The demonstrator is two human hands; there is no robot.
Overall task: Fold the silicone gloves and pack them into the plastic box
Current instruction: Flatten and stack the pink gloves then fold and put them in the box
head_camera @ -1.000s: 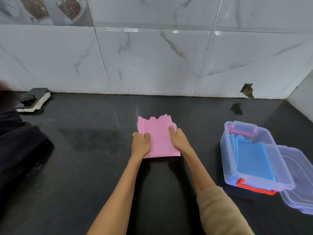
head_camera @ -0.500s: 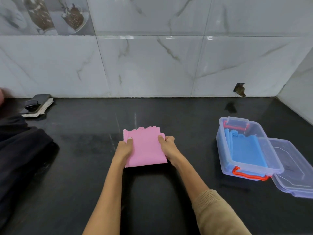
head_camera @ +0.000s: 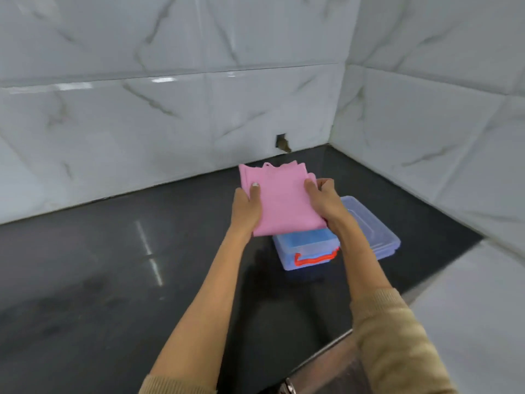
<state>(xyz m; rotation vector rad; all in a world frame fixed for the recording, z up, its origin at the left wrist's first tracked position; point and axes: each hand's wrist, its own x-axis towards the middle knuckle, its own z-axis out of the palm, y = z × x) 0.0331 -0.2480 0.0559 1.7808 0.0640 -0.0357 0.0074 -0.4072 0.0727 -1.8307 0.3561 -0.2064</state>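
Note:
The folded pink silicone gloves (head_camera: pixel 281 200) are held in the air just above the clear plastic box (head_camera: pixel 305 258), covering most of its opening. My left hand (head_camera: pixel 245 209) grips their left edge with the thumb on top. My right hand (head_camera: pixel 326 203) grips their right edge. Inside the box lie folded blue gloves (head_camera: pixel 308 240), partly hidden by the pink ones. The box has a red handle (head_camera: pixel 315 258) on its near side.
The box's clear lid (head_camera: pixel 372 231) lies open to the right of it. The black counter (head_camera: pixel 113 280) runs to white marble-tiled walls (head_camera: pixel 142 123) at the back and right. A hole (head_camera: pixel 282 142) marks the back wall. A shiny edge (head_camera: pixel 321 362) sits at the bottom right.
Both hands lifted the pink gloves off the counter and carried them right, over the box. The view swung right, so the dark items at the left are out of sight.

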